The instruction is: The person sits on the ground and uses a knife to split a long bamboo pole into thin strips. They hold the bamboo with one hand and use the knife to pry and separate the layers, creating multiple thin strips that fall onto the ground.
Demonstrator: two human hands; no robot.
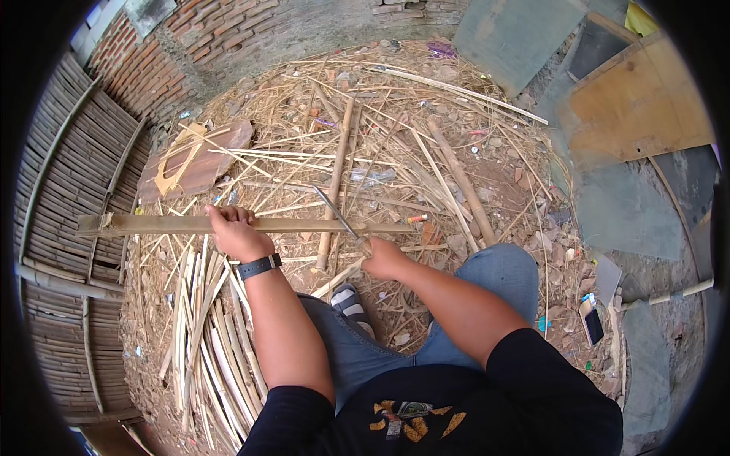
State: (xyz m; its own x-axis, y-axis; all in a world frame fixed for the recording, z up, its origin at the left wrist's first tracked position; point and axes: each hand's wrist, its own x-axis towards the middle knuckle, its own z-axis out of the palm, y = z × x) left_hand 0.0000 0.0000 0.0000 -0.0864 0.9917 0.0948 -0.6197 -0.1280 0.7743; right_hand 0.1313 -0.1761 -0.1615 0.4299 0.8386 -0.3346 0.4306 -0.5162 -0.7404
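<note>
The bamboo strip (pixel 152 223) lies crosswise in front of the body, passing through the left hand (pixel 242 234) and reaching out on both sides of it. That hand is curled closed around the strip, probably to keep it steady and level. The right hand (pixel 385 258), just below the strip's right part, is closed on the handle of a knife (pixel 334 211), whose blade slants up and leftward across the strip; whether the edge bites cannot be told. The gap between the hands likely keeps the left fingers clear of the blade. Below the left hand, split strips (pixel 205 334) lie in a loose, roughly lengthwise heap, perhaps gathered within easy reach. Beyond both hands, bamboo poles (pixel 339 171) rest on littered ground (pixel 525 220); well to the right of the right hand lies a phone (pixel 592 325), apart from the litter's thickest part.
</note>
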